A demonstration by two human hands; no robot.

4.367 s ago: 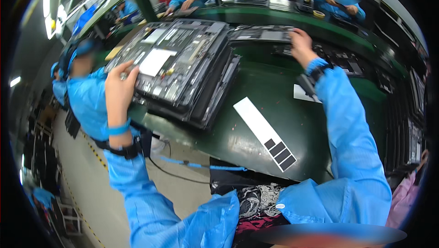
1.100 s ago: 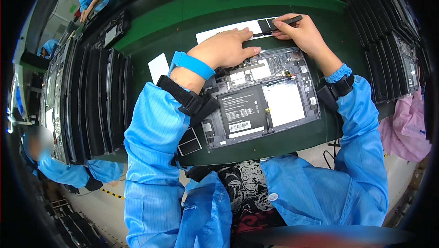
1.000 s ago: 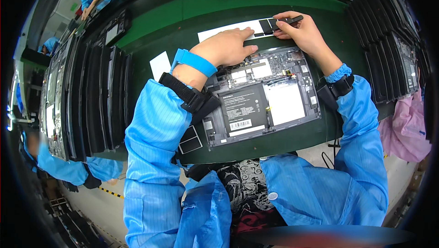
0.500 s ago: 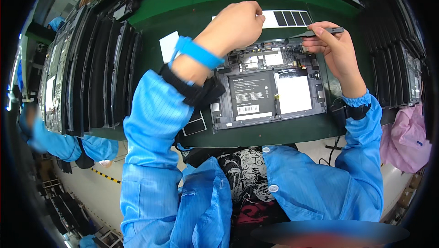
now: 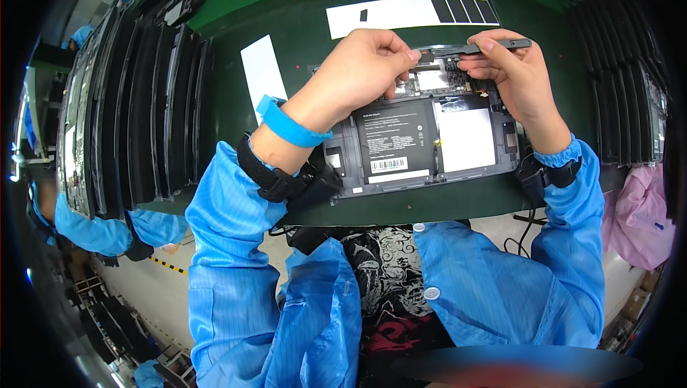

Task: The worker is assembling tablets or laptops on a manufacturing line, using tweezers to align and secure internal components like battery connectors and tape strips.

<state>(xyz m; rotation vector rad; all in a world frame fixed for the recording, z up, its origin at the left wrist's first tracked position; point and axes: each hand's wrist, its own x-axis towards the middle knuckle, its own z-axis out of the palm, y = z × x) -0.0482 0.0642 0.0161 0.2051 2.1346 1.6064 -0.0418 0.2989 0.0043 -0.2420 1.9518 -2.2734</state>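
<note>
An opened tablet-like device (image 5: 339, 182) lies on the green bench, showing a black battery (image 5: 393, 137), a white panel (image 5: 466, 139) and a circuit board (image 5: 458, 81) along its far side. My right hand (image 5: 512, 69) pinches dark tweezers (image 5: 494, 46), whose tips point left over the far edge of the device. My left hand (image 5: 372, 66) is closed beside those tips, thumb and forefinger together above the board. Whatever is between these fingers is too small to make out. A blue band (image 5: 295, 124) and a black strap (image 5: 266, 173) circle my left wrist.
Beyond the device lies a white sheet (image 5: 397, 14) with several black rectangles; a white card (image 5: 261, 66) is at its left. Upright rows of similar devices stand left (image 5: 143, 116) and right (image 5: 626, 102). Other people in blue (image 5: 96, 223) and pink (image 5: 633, 216) are nearby.
My left hand has come down from the white sheet to the device's far edge. The tweezers in my right hand have moved left, their tips now beside my left fingertips.
</note>
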